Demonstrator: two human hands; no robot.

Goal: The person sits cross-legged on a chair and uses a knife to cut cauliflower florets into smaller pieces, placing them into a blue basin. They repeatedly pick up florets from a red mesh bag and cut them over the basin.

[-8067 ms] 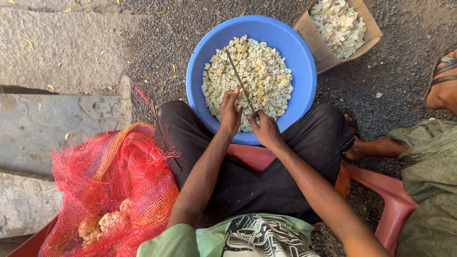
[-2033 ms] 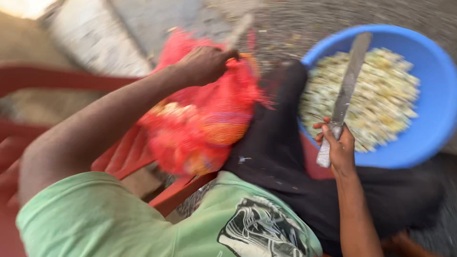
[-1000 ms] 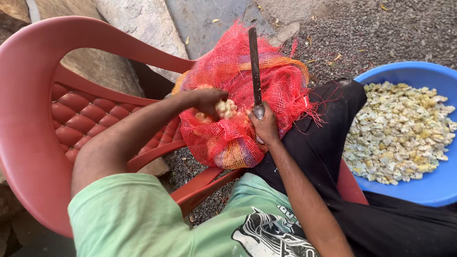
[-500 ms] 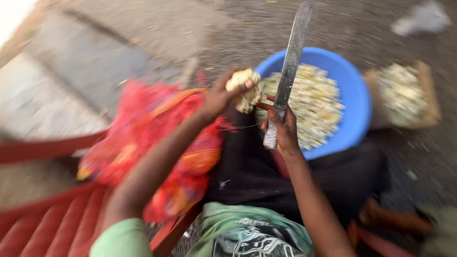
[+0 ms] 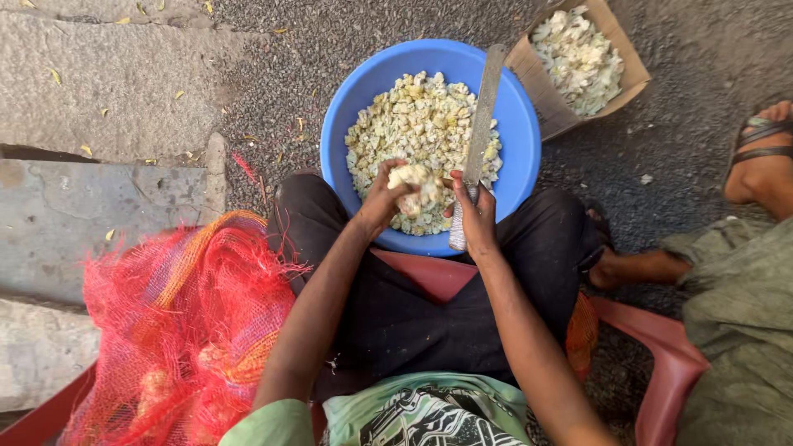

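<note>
Seen from above, a seated person in a green printed shirt and dark trousers works over their own lap. Nearest, at the left edge, a red mesh sack point(image 5: 182, 330) of pale lumps rests on a red plastic chair point(image 5: 661, 363) beside the knee. A second ago the left hand was reaching into that sack; now both hands have come back to the middle, in front of the body.

The left hand point(image 5: 388, 194) is curled closed around a fresh pale yellowish lump point(image 5: 413, 186) (knobbly, perhaps a peeled root or fruit piece, too small to tell), held just over the near rim of the basin. The right hand point(image 5: 472, 215) is wrapped shut on the cloth-bound handle of a long knife point(image 5: 483, 116), whose blade points away from the body across the basin, its base just beside the lump. The knife stayed in this grip throughout the turn to the sack and back.

Judging by this, one piece has been fetched and is now in place for cutting over the basin.

Just beyond the hands sits the round blue plastic basin point(image 5: 347, 107), between the knees on gravel, well filled with cut pale pieces. Farther off, at upper right, a brown cardboard box point(image 5: 537, 74) holds whiter scraps. At the far right, another person's sandalled foot point(image 5: 760, 157) and olive garment show.
</note>
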